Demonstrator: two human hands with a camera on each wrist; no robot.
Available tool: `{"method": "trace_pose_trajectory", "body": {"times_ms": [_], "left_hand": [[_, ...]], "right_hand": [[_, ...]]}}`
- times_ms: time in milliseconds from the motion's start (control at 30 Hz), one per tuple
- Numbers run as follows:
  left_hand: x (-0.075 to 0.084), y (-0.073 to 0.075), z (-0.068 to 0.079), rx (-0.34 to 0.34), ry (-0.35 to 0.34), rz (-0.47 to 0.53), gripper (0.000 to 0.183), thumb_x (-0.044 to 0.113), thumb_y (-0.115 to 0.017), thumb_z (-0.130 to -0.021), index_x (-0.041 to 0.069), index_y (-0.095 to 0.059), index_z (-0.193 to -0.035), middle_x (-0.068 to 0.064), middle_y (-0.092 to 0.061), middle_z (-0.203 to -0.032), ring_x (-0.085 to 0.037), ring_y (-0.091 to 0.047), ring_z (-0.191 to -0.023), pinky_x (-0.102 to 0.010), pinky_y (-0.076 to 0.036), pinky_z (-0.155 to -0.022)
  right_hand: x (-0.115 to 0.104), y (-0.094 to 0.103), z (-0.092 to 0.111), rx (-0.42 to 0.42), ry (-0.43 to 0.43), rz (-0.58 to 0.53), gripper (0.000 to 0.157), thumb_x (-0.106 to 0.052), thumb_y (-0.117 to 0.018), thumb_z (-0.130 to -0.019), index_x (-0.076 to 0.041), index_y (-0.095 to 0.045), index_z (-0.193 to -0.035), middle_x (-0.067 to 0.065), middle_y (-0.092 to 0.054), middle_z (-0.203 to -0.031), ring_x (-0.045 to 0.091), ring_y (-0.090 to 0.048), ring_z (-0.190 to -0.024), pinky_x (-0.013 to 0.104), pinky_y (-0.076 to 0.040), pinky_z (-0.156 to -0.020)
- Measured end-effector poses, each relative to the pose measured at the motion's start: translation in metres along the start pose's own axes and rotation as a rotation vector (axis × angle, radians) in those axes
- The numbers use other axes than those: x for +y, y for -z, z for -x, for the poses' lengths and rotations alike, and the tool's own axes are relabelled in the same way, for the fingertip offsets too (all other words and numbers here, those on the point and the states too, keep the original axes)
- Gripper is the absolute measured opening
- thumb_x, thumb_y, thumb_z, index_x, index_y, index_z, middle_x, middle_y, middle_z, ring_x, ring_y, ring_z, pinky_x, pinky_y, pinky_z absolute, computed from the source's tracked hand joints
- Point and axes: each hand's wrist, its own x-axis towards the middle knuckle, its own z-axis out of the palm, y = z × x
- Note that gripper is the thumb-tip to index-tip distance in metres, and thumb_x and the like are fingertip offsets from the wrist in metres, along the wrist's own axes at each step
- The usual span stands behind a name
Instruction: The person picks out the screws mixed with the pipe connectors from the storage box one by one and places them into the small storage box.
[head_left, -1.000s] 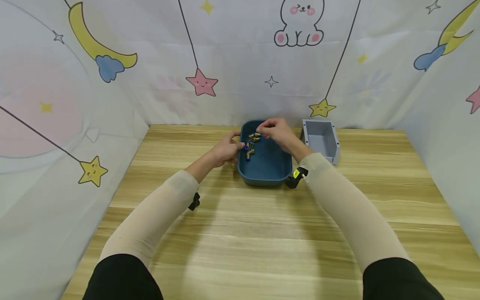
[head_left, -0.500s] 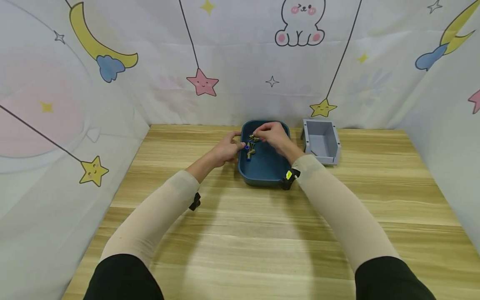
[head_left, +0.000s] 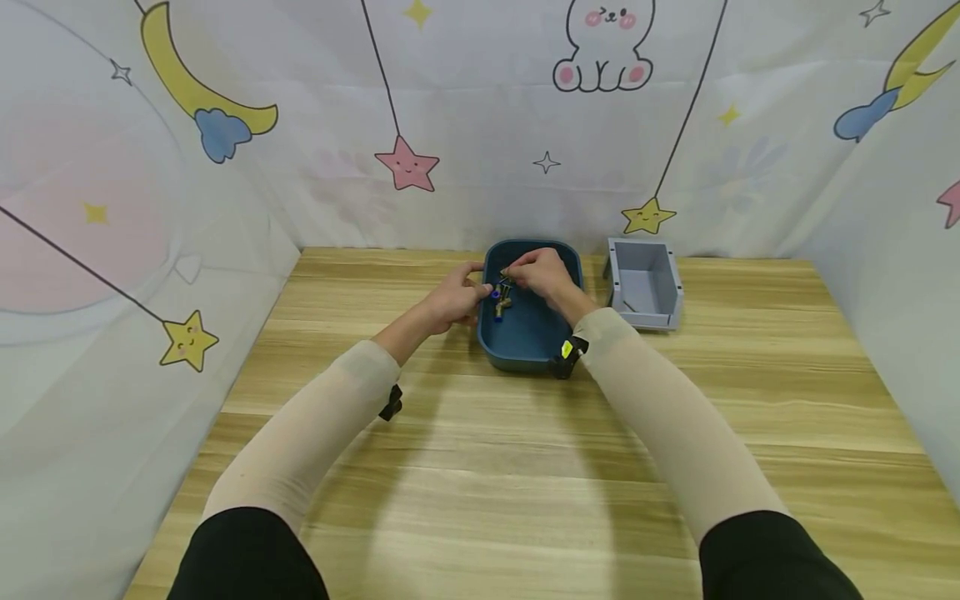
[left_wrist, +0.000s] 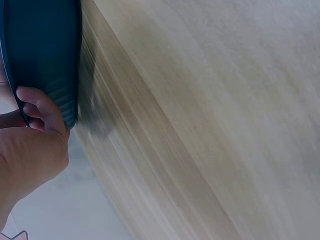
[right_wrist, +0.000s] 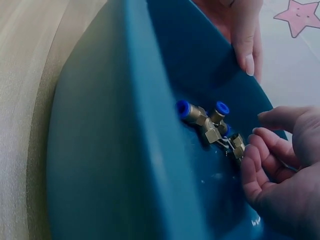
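Nearest to me, well short of both hands, black sleeves [head_left: 247,554] end around my arms and pale sleeves [head_left: 300,442] run on from them to my wrists. Under my forearms lies a wood-grain table [head_left: 480,475]. A small black device [head_left: 392,403] sits at my left wrist, and another black device [head_left: 566,358], with a yellow patch, is at my right.

My left hand [head_left: 454,297] grips the blue bin [head_left: 528,342] by its left side – thumb over the rim, fingers against the outer wall. The bin stands upright on the table between my hands, and my right hand [head_left: 543,273] reaches into it, fingers curled, thumb tip close to the index fingertip. I cannot tell whether they pinch anything.

The brass fittings [right_wrist: 212,134] lie in a small cluster on the bin's floor, between my left thumb and my right fingertips; some have blue ring ends. Thin metal pieces [right_wrist: 225,143] lie among them, too small to make out well.

Just to the right of my right hand, apart from the blue bin, stands a grey bin [head_left: 647,271] with a thin dark piece [head_left: 628,306] inside. Beyond both hands hangs a white cloth [head_left: 480,192] printed with a pink star [head_left: 407,165], a yellow star [head_left: 649,217] and a cartoon animal [head_left: 606,50].
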Motion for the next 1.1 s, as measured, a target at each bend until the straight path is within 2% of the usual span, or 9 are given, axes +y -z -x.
{"method": "trace_pose_trajectory", "body": {"times_ms": [100, 200, 333, 433, 533, 733, 867, 1100], "left_hand": [[0.0, 0.0, 0.001, -0.004, -0.002, 0.008, 0.056, 0.019, -0.049, -0.115, 0.017, -0.027, -0.167, -0.02, -0.057, -0.123, -0.015, -0.042, -0.057, -0.036, -0.047, -0.064], [0.001, 0.0, 0.001, -0.003, -0.005, 0.011, 0.056, 0.019, -0.049, -0.115, 0.017, -0.027, -0.167, -0.022, -0.056, -0.127, -0.015, -0.042, -0.057, -0.036, -0.046, -0.063], [0.001, 0.0, 0.001, -0.003, -0.003, 0.014, 0.057, 0.018, -0.049, -0.115, 0.017, -0.027, -0.167, -0.024, -0.055, -0.131, -0.018, -0.052, -0.07, -0.039, -0.047, -0.066], [0.001, 0.0, 0.001, -0.002, 0.001, 0.011, 0.057, 0.018, -0.049, -0.115, 0.017, -0.027, -0.167, -0.023, -0.055, -0.136, -0.023, -0.059, -0.088, -0.043, -0.05, -0.072], [0.0, 0.0, 0.0, 0.001, 0.001, 0.009, 0.056, 0.019, -0.049, -0.115, 0.018, -0.027, -0.167, -0.023, -0.054, -0.138, -0.027, -0.06, -0.096, -0.046, -0.051, -0.075], [-0.001, 0.0, 0.0, 0.003, 0.006, 0.015, 0.057, 0.019, -0.049, -0.115, 0.019, -0.027, -0.167, -0.023, -0.053, -0.139, -0.025, -0.058, -0.094, -0.045, -0.05, -0.075], [0.0, 0.0, 0.0, 0.001, 0.005, 0.016, 0.057, 0.02, -0.049, -0.115, 0.019, -0.027, -0.167, -0.024, -0.052, -0.142, -0.027, -0.06, -0.099, -0.047, -0.051, -0.078], [-0.001, 0.0, 0.0, -0.002, 0.002, 0.021, 0.056, 0.019, -0.049, -0.115, 0.019, -0.027, -0.167, -0.027, -0.052, -0.137, -0.022, -0.055, -0.085, -0.047, -0.05, -0.078]], "right_hand": [[0.0, -0.001, 0.001, 0.004, -0.026, 0.033, 0.024, -0.017, -0.074, -0.101, 0.003, -0.076, -0.114, 0.017, -0.073, -0.119, 0.031, -0.072, -0.108, 0.042, -0.056, -0.097], [-0.001, -0.001, 0.0, 0.012, -0.043, 0.063, 0.023, -0.017, -0.074, -0.1, 0.002, -0.076, -0.113, 0.016, -0.075, -0.116, 0.029, -0.073, -0.105, 0.041, -0.057, -0.094], [0.0, -0.002, 0.0, 0.019, -0.054, 0.112, 0.023, -0.017, -0.076, -0.099, 0.001, -0.076, -0.111, 0.014, -0.077, -0.107, 0.023, -0.071, -0.093, 0.037, -0.057, -0.086], [0.002, -0.003, 0.0, 0.024, -0.045, 0.157, 0.021, -0.018, -0.076, -0.098, 0.0, -0.077, -0.109, 0.01, -0.075, -0.102, 0.018, -0.068, -0.088, 0.034, -0.055, -0.08], [0.002, -0.004, 0.001, 0.033, -0.031, 0.202, 0.018, -0.018, -0.075, -0.097, -0.002, -0.078, -0.105, 0.008, -0.074, -0.098, 0.019, -0.066, -0.086, 0.033, -0.052, -0.076], [0.003, -0.005, 0.001, 0.021, -0.02, 0.224, 0.015, -0.017, -0.075, -0.097, -0.004, -0.079, -0.101, 0.005, -0.071, -0.092, 0.02, -0.061, -0.084, 0.033, -0.049, -0.073], [0.007, -0.004, -0.001, 0.0, -0.006, 0.229, 0.017, -0.018, -0.074, -0.098, -0.004, -0.08, -0.106, 0.007, -0.072, -0.1, 0.02, -0.062, -0.087, 0.033, -0.05, -0.075], [0.013, -0.003, -0.003, -0.021, 0.039, 0.266, 0.019, -0.019, -0.074, -0.099, -0.005, -0.082, -0.109, 0.011, -0.074, -0.112, 0.023, -0.064, -0.092, 0.037, -0.052, -0.081]]}}
